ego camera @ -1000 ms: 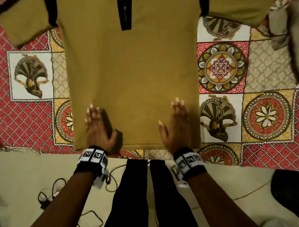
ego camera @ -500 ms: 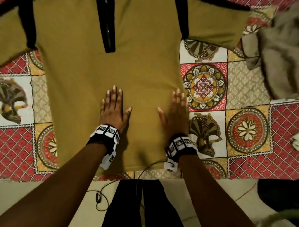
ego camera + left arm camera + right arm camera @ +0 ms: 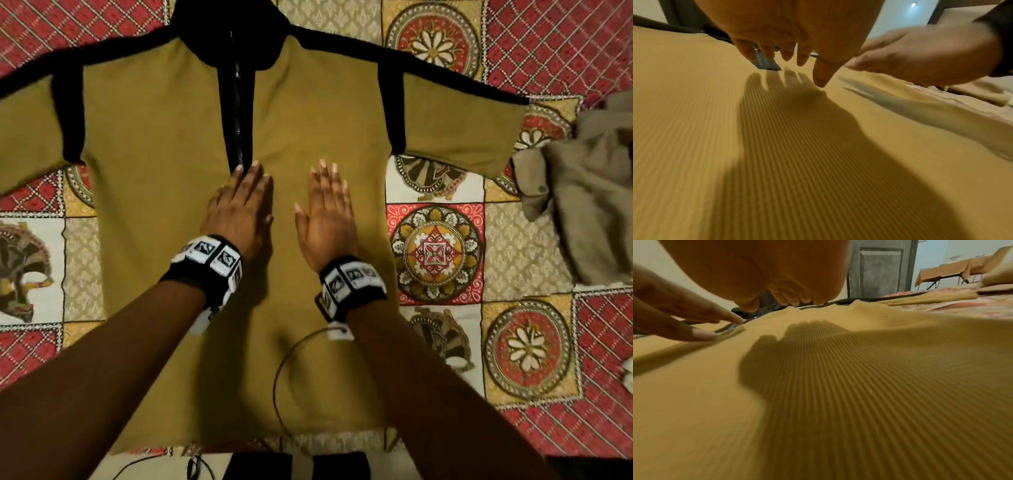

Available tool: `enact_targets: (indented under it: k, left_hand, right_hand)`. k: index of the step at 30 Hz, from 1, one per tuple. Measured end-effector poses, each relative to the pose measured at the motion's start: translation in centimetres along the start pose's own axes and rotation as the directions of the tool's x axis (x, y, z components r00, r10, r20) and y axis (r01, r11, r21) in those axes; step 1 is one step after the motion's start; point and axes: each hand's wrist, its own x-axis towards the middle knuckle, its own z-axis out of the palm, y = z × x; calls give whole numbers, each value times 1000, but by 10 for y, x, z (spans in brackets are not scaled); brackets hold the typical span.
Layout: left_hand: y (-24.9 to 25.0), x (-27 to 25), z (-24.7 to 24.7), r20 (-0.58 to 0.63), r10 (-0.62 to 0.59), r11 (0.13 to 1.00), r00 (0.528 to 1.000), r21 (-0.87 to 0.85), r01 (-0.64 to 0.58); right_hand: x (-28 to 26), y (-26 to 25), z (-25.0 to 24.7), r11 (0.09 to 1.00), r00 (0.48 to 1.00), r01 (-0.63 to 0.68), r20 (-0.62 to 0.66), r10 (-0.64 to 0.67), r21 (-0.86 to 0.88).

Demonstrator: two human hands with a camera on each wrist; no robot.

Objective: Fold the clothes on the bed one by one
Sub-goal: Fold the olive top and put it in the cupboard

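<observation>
Mustard ribbed shirt (image 3: 164,212), black collar and zip placket: lies spread flat, front up, sleeves out, on the patterned bedspread (image 3: 527,240). Left hand (image 3: 239,209) and right hand (image 3: 327,214): palms down on its chest, fingers straight, gripping nothing. Grey garment (image 3: 589,205): crumpled, well apart to the right.
</observation>
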Motion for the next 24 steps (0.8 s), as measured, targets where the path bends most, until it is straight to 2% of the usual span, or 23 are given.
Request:
enact_targets:
  k: [2,5,9,12,15,18,21,24]
  left_hand:
    - [-7,22,-3,71,-16,999,997,39,14]
    - [-14,36,-2,146,-22,999,989,32,17]
    - [-14,33,2,116,-25,999,993,-28,29]
    - [-6,36,2,118,-60,998,991,26,57]
    - [0,48,-11,140,-94,992,986,93,82]
    - [11,73,-25,188,-52,986,981,165,21]
    - [14,100,-29,273,-59,971,960,238,-8]
    - [8,108,-28,276,-54,972,960,234,-13]
  right_hand:
    - [29,14,7,998,997,37,67,-35,-44]
    - [36,59,7,987,994,97,54,-91,-128]
    - [29,97,-10,965,994,-103,-2,106,-241]
    - [40,86,-21,965,989,-149,-34,145,-218]
    - [75,60,-28,985,999,20,-26,-24,-170]
    - [127,33,-28,956,980,190,94,-173,-221]
    - [162,31,-24,926,940,292,253,-230,-241]
    - [169,63,-32,934,942,282,249,-226,-220]
